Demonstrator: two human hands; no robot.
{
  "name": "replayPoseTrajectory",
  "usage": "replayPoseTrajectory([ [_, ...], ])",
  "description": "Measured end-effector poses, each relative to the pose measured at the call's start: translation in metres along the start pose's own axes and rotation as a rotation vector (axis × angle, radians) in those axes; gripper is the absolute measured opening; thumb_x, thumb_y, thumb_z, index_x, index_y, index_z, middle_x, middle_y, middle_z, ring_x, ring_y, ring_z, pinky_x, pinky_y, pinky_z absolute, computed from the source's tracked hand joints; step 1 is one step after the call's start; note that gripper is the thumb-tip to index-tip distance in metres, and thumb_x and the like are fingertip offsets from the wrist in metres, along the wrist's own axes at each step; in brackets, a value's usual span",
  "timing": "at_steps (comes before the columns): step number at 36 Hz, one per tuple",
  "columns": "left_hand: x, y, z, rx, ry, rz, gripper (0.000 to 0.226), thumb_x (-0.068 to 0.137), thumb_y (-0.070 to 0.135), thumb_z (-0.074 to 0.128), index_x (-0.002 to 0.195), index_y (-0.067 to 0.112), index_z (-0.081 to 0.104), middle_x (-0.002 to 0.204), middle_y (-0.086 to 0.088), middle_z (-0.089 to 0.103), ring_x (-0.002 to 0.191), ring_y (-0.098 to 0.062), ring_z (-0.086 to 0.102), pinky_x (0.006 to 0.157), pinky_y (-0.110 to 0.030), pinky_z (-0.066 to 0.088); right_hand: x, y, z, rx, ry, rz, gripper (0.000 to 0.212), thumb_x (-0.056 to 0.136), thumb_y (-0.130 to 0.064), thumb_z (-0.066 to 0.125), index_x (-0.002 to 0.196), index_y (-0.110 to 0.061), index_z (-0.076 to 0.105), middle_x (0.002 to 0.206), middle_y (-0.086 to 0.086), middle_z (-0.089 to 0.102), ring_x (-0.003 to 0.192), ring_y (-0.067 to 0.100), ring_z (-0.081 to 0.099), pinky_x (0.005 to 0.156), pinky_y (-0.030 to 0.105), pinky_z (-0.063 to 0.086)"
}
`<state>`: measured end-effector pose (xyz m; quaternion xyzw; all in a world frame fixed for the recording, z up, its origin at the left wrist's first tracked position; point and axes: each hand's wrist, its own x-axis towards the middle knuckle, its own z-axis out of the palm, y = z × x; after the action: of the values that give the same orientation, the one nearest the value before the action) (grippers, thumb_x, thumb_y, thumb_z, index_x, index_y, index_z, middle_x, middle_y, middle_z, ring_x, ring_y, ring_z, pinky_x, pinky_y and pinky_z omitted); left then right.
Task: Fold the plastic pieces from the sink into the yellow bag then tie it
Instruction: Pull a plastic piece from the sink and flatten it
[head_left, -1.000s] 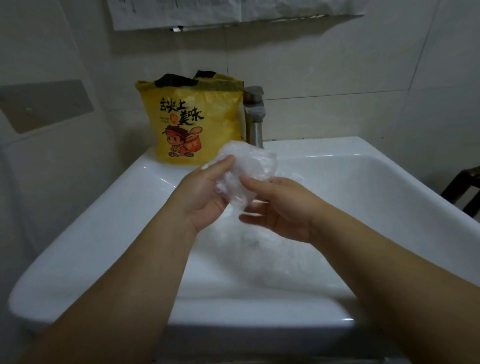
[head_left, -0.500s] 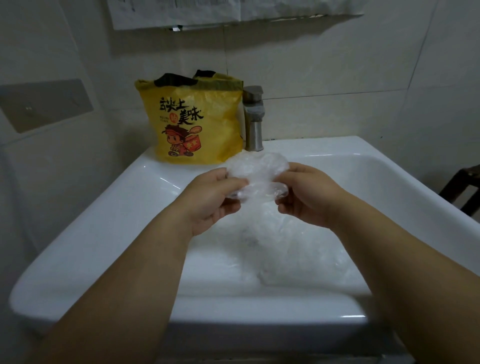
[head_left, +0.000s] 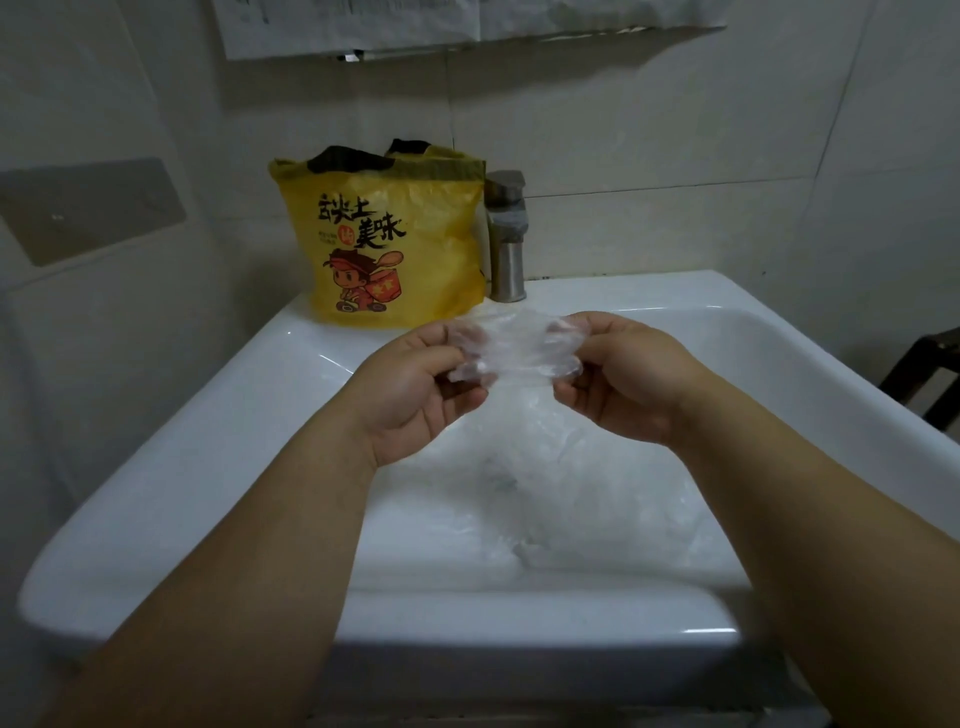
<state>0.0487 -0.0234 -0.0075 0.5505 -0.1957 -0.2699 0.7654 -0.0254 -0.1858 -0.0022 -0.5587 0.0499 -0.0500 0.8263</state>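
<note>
A clear plastic piece (head_left: 511, 345) is stretched between my two hands above the white sink (head_left: 810, 353). My left hand (head_left: 415, 384) pinches its left end with curled fingers. My right hand (head_left: 623, 376) pinches its right end. More crumpled clear plastic (head_left: 550, 493) lies in the basin below. The yellow bag (head_left: 389, 244), printed with black characters and a cartoon figure, stands upright on the sink's back left ledge, its top open with dark handles showing.
A metal tap (head_left: 508, 239) stands right of the yellow bag on the back ledge. Tiled walls close in behind and on the left. A dark chair frame (head_left: 924, 374) shows at the right edge.
The plastic piece was bunched between my hands; they have drawn apart and pulled it flatter and wider. The bag and the plastic in the basin have not moved.
</note>
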Motion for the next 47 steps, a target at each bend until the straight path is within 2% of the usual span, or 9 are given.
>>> replayPoseTrajectory([
  [11, -0.004, 0.002, 0.001, 0.007, 0.030, 0.005, 0.034, 0.096, -0.008, 0.038, 0.076, 0.007, 0.062, 0.055, -0.004, 0.062, 0.049, -0.010, 0.063, 0.047, -0.016, 0.053, -0.005, -0.004, -0.002, -0.116, -0.039, 0.003, 0.026, 0.093, 0.008, 0.043, 0.082, -0.004, 0.063, 0.053, 0.006, 0.057, 0.046, 0.012, 0.053, 0.047, 0.022, 0.053],
  [15, -0.003, 0.000, 0.000, 0.047, 0.019, 0.008, 0.054, 0.096, -0.008, 0.041, 0.055, 0.012, 0.069, 0.054, -0.004, 0.062, 0.048, -0.010, 0.062, 0.048, -0.018, 0.054, -0.005, -0.004, -0.004, -0.122, -0.031, 0.000, 0.027, 0.093, 0.009, 0.044, 0.077, -0.004, 0.062, 0.053, 0.006, 0.059, 0.045, 0.012, 0.057, 0.047, 0.021, 0.053],
  [19, -0.004, 0.001, 0.002, 0.102, 0.031, -0.007, 0.043, 0.092, -0.009, 0.036, 0.062, 0.003, 0.065, 0.051, -0.006, 0.058, 0.044, -0.013, 0.057, 0.049, -0.022, 0.055, -0.005, -0.004, -0.003, -0.115, -0.025, 0.039, 0.028, 0.092, 0.007, 0.044, 0.074, -0.004, 0.062, 0.059, 0.009, 0.062, 0.049, 0.016, 0.061, 0.049, 0.025, 0.056],
  [24, -0.004, 0.002, 0.003, 0.119, 0.104, 0.002, 0.062, 0.098, 0.019, 0.038, 0.044, 0.008, 0.067, 0.054, -0.005, 0.063, 0.051, -0.015, 0.059, 0.050, -0.024, 0.054, -0.007, -0.007, -0.003, -0.008, -0.091, 0.119, 0.045, 0.089, -0.018, 0.039, 0.061, -0.002, 0.070, 0.074, 0.015, 0.065, 0.068, 0.031, 0.064, 0.060, 0.036, 0.057],
  [28, 0.000, -0.007, 0.004, 0.402, 0.224, 0.112, 0.039, 0.091, 0.019, 0.064, 0.053, 0.010, 0.066, 0.058, 0.000, 0.063, 0.061, -0.012, 0.063, 0.057, -0.022, 0.054, -0.003, 0.002, 0.001, -0.187, 0.022, 0.114, 0.047, 0.094, -0.047, 0.050, 0.087, -0.004, 0.068, 0.095, 0.011, 0.069, 0.090, 0.032, 0.067, 0.067, 0.036, 0.058],
  [37, 0.000, -0.009, 0.001, 0.449, 0.165, 0.167, 0.009, 0.078, 0.003, 0.075, 0.074, 0.010, 0.070, 0.073, -0.001, 0.069, 0.073, -0.009, 0.067, 0.068, -0.018, 0.054, -0.003, 0.001, 0.000, -0.207, 0.073, 0.052, 0.016, 0.084, -0.008, 0.067, 0.099, -0.004, 0.068, 0.097, 0.013, 0.069, 0.077, 0.018, 0.068, 0.065, 0.024, 0.058],
  [42, -0.001, -0.006, -0.001, 0.380, 0.154, 0.180, 0.023, 0.076, -0.010, 0.071, 0.080, 0.012, 0.070, 0.090, -0.004, 0.067, 0.082, -0.012, 0.067, 0.074, -0.019, 0.056, -0.004, -0.001, -0.003, -0.316, 0.100, -0.048, 0.030, 0.081, 0.011, 0.063, 0.106, -0.006, 0.065, 0.101, 0.002, 0.067, 0.086, 0.017, 0.068, 0.070, 0.021, 0.058],
  [45, -0.001, -0.007, -0.004, 0.423, 0.194, 0.209, 0.024, 0.071, -0.002, 0.079, 0.079, 0.020, 0.074, 0.111, -0.003, 0.069, 0.106, -0.020, 0.066, 0.091, -0.032, 0.054, -0.004, 0.002, -0.002, -0.405, 0.117, -0.112, 0.036, 0.081, 0.013, 0.063, 0.114, -0.002, 0.064, 0.103, 0.004, 0.066, 0.086, 0.017, 0.067, 0.069, 0.019, 0.058],
  [47, -0.001, -0.007, -0.003, 0.533, 0.224, 0.254, 0.026, 0.071, 0.004, 0.082, 0.080, 0.027, 0.074, 0.118, 0.007, 0.065, 0.107, -0.011, 0.064, 0.091, -0.026, 0.052, -0.003, 0.004, -0.002, -0.481, 0.139, -0.145, 0.040, 0.081, 0.012, 0.064, 0.119, -0.003, 0.062, 0.105, 0.004, 0.065, 0.086, 0.017, 0.066, 0.071, 0.020, 0.058],
])
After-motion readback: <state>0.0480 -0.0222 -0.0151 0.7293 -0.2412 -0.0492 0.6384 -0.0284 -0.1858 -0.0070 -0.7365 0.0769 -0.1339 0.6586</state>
